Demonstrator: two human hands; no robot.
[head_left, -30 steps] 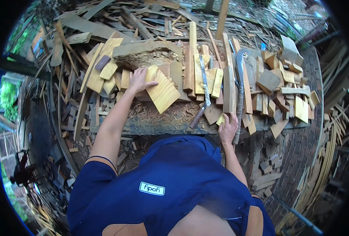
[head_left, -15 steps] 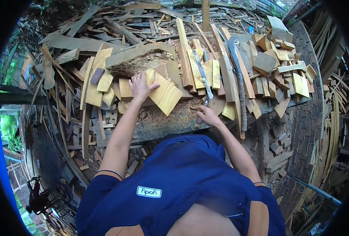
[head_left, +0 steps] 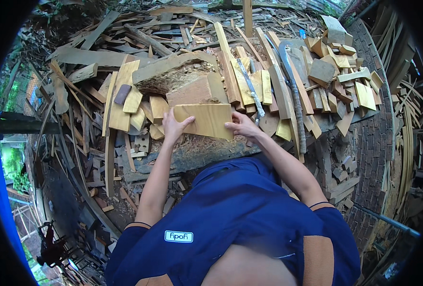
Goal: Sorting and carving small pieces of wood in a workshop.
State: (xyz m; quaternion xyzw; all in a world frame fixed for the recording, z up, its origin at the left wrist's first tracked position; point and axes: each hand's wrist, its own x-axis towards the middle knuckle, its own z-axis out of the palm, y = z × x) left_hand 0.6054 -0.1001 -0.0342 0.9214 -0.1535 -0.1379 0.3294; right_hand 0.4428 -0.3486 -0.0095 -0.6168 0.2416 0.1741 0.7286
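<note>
A flat, yellowish rectangular wooden board (head_left: 204, 120) is held level before me, one broad face showing. My left hand (head_left: 173, 125) grips its left end, thumb across the face and the other fingers partly hidden behind. At the opposite end, my right hand (head_left: 243, 125) is closed on the edge with its thumb on the face. Behind the board is a big reddish-brown wooden block (head_left: 188, 91) with a rough, hollowed side. Just beyond my right hand lies a long, narrow metal tool (head_left: 250, 86) on pale wood pieces.
A curved blade with a long wrapped handle (head_left: 296, 112) lies to the right. Past it, cut blocks (head_left: 322, 71) are heaped up. Pale planks (head_left: 124, 90) and a small dark purple block (head_left: 122, 94) are at left. Scrap wood (head_left: 144, 35) covers the ground behind.
The board has turned from a slanted position to level and come slightly nearer. My right hand, apart from it before, has moved up and taken its right end.
</note>
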